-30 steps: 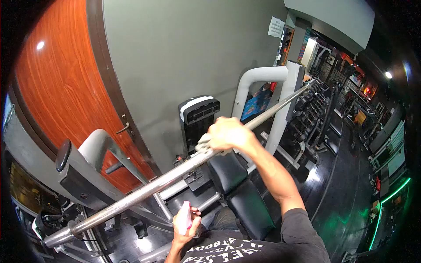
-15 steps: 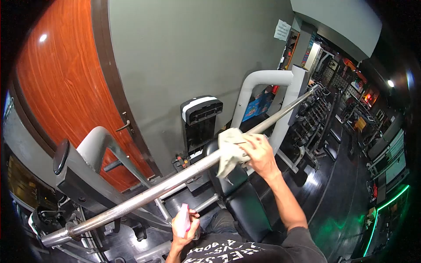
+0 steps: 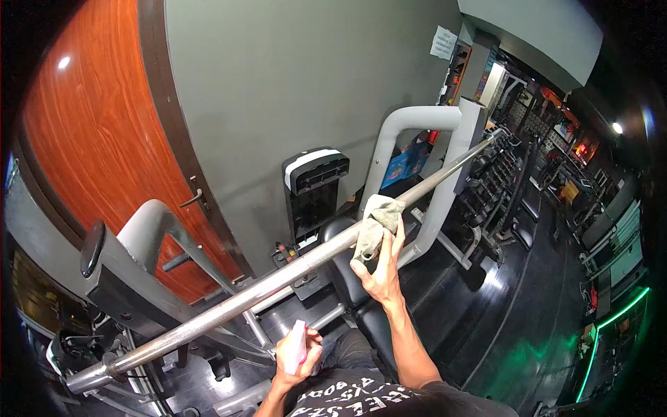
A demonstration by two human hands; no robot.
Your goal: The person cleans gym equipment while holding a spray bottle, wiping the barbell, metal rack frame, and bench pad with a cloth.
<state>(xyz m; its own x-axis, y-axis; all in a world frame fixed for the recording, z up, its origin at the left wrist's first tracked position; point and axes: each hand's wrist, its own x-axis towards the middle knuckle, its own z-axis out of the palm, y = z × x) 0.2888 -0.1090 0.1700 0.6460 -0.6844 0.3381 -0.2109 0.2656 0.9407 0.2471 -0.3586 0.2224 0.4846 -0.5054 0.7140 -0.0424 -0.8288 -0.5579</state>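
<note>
A long metal barbell (image 3: pixel 278 276) slants across the view from lower left to upper right. My right hand (image 3: pixel 383 272) presses a pale, crumpled cloth (image 3: pixel 381 217) against the bar, thumb and fingers on either side of the bunched fabric. Lower down, close to my body, my left hand (image 3: pixel 310 358) is wrapped around a pink-and-white spray bottle (image 3: pixel 296 346); most of the bottle is hidden by the hand and the viewing angle. Under the bar is a black padded bench (image 3: pixel 347 278), partly covered by my right arm.
Grey machine uprights (image 3: pixel 445 174) stand behind the bar at right, and another grey frame (image 3: pixel 149 219) at left. A black-and-white machine part (image 3: pixel 313 181) stands by the wall. Beyond are a wooden door (image 3: pixel 83 125) and a dumbbell rack (image 3: pixel 490 177).
My right hand has turned, its wrist swinging left and its fingers now pointing up, with the cloth bunched on the bar. My left hand still holds the bottle in nearly the same place.
</note>
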